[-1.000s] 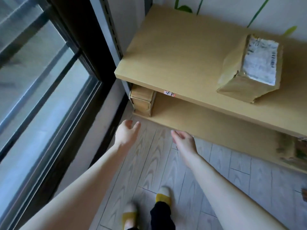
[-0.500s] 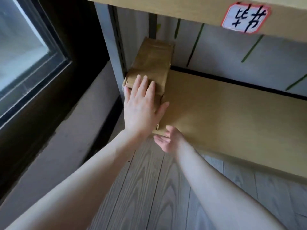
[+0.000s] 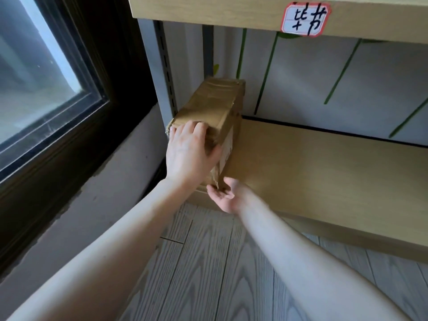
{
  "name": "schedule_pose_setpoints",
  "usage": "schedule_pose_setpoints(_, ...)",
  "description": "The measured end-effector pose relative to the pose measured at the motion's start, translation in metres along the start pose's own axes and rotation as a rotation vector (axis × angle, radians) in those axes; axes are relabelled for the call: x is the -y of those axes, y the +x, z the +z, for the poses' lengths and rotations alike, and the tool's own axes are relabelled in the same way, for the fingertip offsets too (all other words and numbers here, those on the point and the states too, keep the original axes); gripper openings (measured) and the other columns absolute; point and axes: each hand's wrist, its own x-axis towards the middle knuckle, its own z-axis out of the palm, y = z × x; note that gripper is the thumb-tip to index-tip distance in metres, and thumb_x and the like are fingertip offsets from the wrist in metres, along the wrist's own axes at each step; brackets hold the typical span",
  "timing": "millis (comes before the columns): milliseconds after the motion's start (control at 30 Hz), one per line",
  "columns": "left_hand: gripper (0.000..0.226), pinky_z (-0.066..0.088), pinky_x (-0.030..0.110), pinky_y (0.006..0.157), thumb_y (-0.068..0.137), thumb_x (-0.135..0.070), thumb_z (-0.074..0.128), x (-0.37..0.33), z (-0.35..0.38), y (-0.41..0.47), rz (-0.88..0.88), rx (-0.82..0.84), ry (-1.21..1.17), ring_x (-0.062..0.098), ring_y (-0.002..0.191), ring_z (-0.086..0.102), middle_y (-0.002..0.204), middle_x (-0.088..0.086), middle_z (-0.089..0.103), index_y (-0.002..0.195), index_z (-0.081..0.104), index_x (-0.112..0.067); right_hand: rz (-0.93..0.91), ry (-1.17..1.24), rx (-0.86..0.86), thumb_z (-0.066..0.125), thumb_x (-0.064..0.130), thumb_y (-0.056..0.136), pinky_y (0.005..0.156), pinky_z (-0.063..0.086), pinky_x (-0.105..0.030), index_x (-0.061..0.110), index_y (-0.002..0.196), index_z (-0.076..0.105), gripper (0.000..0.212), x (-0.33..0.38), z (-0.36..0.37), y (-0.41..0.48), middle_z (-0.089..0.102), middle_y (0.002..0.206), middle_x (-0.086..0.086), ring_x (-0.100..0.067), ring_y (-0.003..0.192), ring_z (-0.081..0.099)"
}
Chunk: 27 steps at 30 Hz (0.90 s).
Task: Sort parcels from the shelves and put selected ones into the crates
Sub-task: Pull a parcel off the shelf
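A brown taped cardboard parcel (image 3: 214, 105) stands on edge at the far left end of the bottom shelf board (image 3: 324, 172), against the metal upright. My left hand (image 3: 188, 151) grips its near top corner, fingers curled over the top and thumb on the right face. My right hand (image 3: 223, 194) is palm up at the parcel's lower front corner, fingertips touching it, fingers apart. No crate is in view.
The upper shelf edge (image 3: 208, 8) with a red-bordered handwritten label (image 3: 305, 18) hangs close overhead. A dark-framed window (image 3: 46, 84) and a grey wall ledge are on the left. Grey wood-plank floor (image 3: 208, 274) lies below the shelf.
My view dropped from above the shelves to the bottom shelf. My left hand reached the parcel, then curled round its corner. My right hand came under the front corner.
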Motion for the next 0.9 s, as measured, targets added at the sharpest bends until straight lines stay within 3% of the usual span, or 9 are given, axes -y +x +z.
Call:
schedule_pose_setpoints(100,0.042,0.034,0.037,0.099,0.077,-0.024,0.063,0.004,-0.006,-0.005,0.012,-0.013,-0.057,0.034,0.109,0.052,0.115,0.013,0.062,0.114,0.061,-0.005,0.035,-0.084,0.013,0.043,0.02,0.096,0.078,0.049,-0.036,-0.007,0.097,0.051,0.028,-0.011,-0.008,0.0,0.058,0.089,-0.017,-0.022,0.077,0.06)
schedule_pose_setpoints(167,0.044,0.031,0.038,0.103,0.077,-0.023,0.063,0.007,-0.01,-0.009,0.028,-0.004,-0.08,0.033,0.113,0.052,0.12,0.012,0.061,0.116,0.061,-0.005,0.071,-0.155,0.012,0.048,0.023,0.094,0.067,0.049,-0.036,-0.004,0.088,0.053,0.028,-0.017,-0.014,-0.001,0.056,0.081,-0.013,-0.019,0.069,0.057)
schedule_pose_setpoints(267,0.047,0.018,0.039,0.112,0.079,-0.025,0.059,0.011,-0.014,-0.014,0.031,0.013,-0.092,0.029,0.122,0.049,0.129,0.008,0.058,0.122,0.059,-0.007,0.1,-0.157,0.028,0.056,0.024,0.09,0.062,0.048,-0.04,-0.001,0.101,0.052,0.027,-0.021,-0.023,-0.002,0.055,0.089,-0.017,-0.024,0.076,0.057)
schedule_pose_setpoints(333,0.051,0.018,0.039,0.112,0.076,-0.029,0.053,0.012,-0.016,-0.015,0.027,-0.006,-0.11,0.029,0.121,0.049,0.128,0.008,0.058,0.121,0.06,-0.007,0.083,-0.096,0.046,0.057,0.021,0.09,0.075,0.048,-0.039,-0.001,0.109,0.049,0.031,-0.024,-0.028,-0.001,0.053,0.097,-0.024,-0.029,0.086,0.056)
schedule_pose_setpoints(433,0.049,0.025,0.046,0.11,0.076,-0.034,0.054,0.009,-0.015,-0.015,0.056,-0.024,-0.051,0.033,0.12,0.049,0.124,0.013,0.059,0.113,0.062,-0.003,0.038,-0.021,0.069,0.053,0.016,0.092,0.091,0.043,-0.039,-0.005,0.107,0.049,0.026,-0.026,-0.032,-0.001,0.054,0.106,-0.027,-0.033,0.104,0.054)
schedule_pose_setpoints(567,0.046,0.019,0.051,0.111,0.079,-0.039,0.064,0.005,-0.011,-0.014,0.074,0.008,0.045,0.031,0.131,0.04,0.129,0.014,0.055,0.103,0.056,-0.001,0.004,0.028,0.066,0.049,0.011,0.094,0.087,0.045,-0.039,-0.004,0.104,0.048,0.018,-0.023,-0.031,-0.003,0.056,0.103,-0.026,-0.031,0.092,0.055)
schedule_pose_setpoints(700,0.049,0.024,0.045,0.107,0.082,-0.044,0.058,0.001,-0.006,-0.011,0.103,0.011,0.14,0.029,0.126,0.044,0.119,0.011,0.059,0.107,0.052,-0.002,0.012,0.039,0.034,0.047,0.009,0.094,0.086,0.046,-0.038,-0.005,0.113,0.046,0.023,-0.02,-0.028,-0.005,0.055,0.115,-0.026,-0.033,0.105,0.054)
schedule_pose_setpoints(800,0.048,0.03,0.039,0.1,0.083,-0.042,0.057,-0.001,-0.008,-0.01,0.089,-0.036,0.121,0.029,0.117,0.05,0.115,0.013,0.061,0.108,0.053,-0.001,-0.013,-0.007,0.023,0.053,0.014,0.092,0.087,0.045,-0.036,-0.005,0.124,0.045,0.039,-0.018,-0.031,-0.009,0.056,0.107,-0.024,-0.03,0.094,0.055)
schedule_pose_setpoints(900,0.045,0.037,0.037,0.093,0.085,-0.036,0.058,-0.003,-0.013,-0.011,0.033,-0.06,-0.066,0.029,0.11,0.054,0.114,0.012,0.062,0.115,0.054,-0.003,-0.095,-0.038,-0.013,0.054,0.02,0.092,0.1,0.039,-0.038,0.003,0.125,0.045,0.039,-0.007,-0.038,-0.02,0.052,0.123,-0.021,-0.033,0.115,0.05)
